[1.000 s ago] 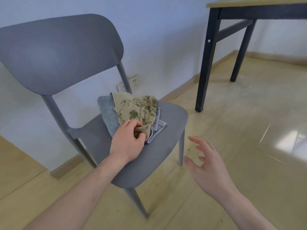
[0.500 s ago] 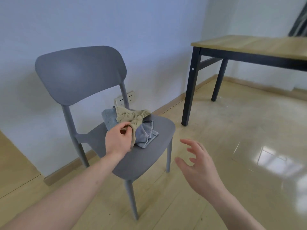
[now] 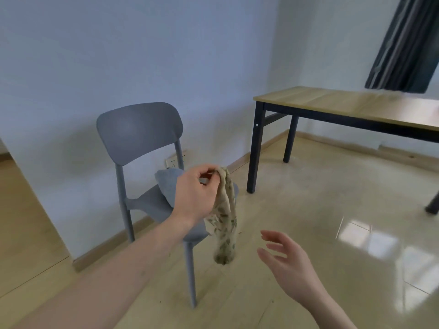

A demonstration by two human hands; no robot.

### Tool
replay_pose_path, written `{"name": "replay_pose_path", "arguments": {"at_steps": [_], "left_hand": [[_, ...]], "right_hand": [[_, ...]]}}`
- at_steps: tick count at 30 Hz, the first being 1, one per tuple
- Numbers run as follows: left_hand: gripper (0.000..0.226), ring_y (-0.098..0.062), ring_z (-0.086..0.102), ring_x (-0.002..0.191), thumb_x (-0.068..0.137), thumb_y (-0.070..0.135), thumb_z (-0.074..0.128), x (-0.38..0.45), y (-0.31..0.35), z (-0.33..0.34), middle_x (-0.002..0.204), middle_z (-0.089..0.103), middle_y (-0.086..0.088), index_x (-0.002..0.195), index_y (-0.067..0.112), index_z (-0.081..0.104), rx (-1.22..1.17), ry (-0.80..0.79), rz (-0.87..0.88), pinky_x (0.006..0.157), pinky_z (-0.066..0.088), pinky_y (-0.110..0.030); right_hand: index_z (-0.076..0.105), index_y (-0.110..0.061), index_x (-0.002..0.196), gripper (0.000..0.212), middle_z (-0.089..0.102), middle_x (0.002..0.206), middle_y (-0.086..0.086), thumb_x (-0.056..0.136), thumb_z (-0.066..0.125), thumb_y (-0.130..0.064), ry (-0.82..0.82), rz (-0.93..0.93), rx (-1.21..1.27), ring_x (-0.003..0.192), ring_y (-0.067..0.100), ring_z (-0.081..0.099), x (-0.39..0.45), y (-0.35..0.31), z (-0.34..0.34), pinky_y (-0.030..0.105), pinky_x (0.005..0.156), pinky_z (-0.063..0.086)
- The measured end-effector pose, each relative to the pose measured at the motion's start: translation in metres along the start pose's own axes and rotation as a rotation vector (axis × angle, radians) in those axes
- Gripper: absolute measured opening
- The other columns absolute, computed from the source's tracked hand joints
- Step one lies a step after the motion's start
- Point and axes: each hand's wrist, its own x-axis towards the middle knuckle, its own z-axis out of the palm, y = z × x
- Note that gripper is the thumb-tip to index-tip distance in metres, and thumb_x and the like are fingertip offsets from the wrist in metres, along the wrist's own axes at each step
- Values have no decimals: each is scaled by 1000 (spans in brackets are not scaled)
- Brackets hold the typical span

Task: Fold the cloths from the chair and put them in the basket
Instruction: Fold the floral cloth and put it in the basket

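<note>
My left hand (image 3: 196, 194) pinches the top edge of a beige cloth with a green leaf print (image 3: 224, 222), which hangs down in the air in front of the grey chair (image 3: 140, 131). A grey-blue cloth (image 3: 167, 186) still lies on the chair seat, partly hidden behind my left hand. My right hand (image 3: 286, 263) hovers lower right of the hanging cloth, fingers spread and relaxed, holding nothing. No basket is in view.
A wooden table with black legs (image 3: 344, 103) stands at the right by the wall. A dark curtain (image 3: 406, 43) hangs at the top right. A wall socket (image 3: 172, 160) sits behind the chair. Glossy floor lies between chair and table.
My left hand has lifted the leaf-print cloth off the chair so it now hangs free. The view has pulled back and up from the chair. My right hand stays open, low at the right.
</note>
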Motion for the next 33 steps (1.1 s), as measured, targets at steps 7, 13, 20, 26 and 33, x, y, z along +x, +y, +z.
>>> {"name": "replay_pose_path", "arguments": {"at_steps": [7, 13, 20, 26, 33], "left_hand": [[22, 3, 67, 81, 97, 20, 62, -90, -32, 33, 80, 72, 22, 84, 33, 74, 18, -241, -131, 70, 48, -11], [12, -1, 64, 82, 94, 32, 61, -121, -56, 43, 83, 70, 20, 87, 36, 70, 238, -538, -114, 79, 56, -32], [16, -8, 63, 77, 94, 37, 58, -120, -54, 43, 78, 67, 12, 81, 28, 60, 232, -549, -89, 78, 55, -43], [19, -11, 50, 61, 96, 37, 61, -119, -50, 39, 67, 63, -2, 82, 24, 61, 149, -522, -120, 70, 49, -45], [24, -7, 40, 49, 91, 40, 69, -119, -54, 38, 50, 48, 11, 78, 21, 65, 133, -534, -192, 59, 38, -31]], "right_hand": [[69, -40, 112, 23, 75, 104, -19, 91, 73, -34, -106, 89, -57, 90, -6, 71, -23, 12, -29, 23, 79, 57], [66, -43, 116, 26, 73, 105, -22, 90, 72, -43, -234, 130, -175, 90, -7, 70, -35, 19, -38, 24, 82, 58], [62, -44, 123, 45, 68, 115, -21, 82, 75, -56, -341, 139, -219, 98, -4, 69, -42, 14, -26, 28, 88, 59], [63, -38, 121, 47, 70, 112, -16, 80, 78, -55, -271, 122, -167, 87, -1, 73, -44, 20, -1, 22, 73, 58], [69, -26, 80, 17, 70, 75, -6, 94, 62, -31, -152, 88, -288, 68, 13, 65, -40, 23, 9, 30, 60, 53]]}}
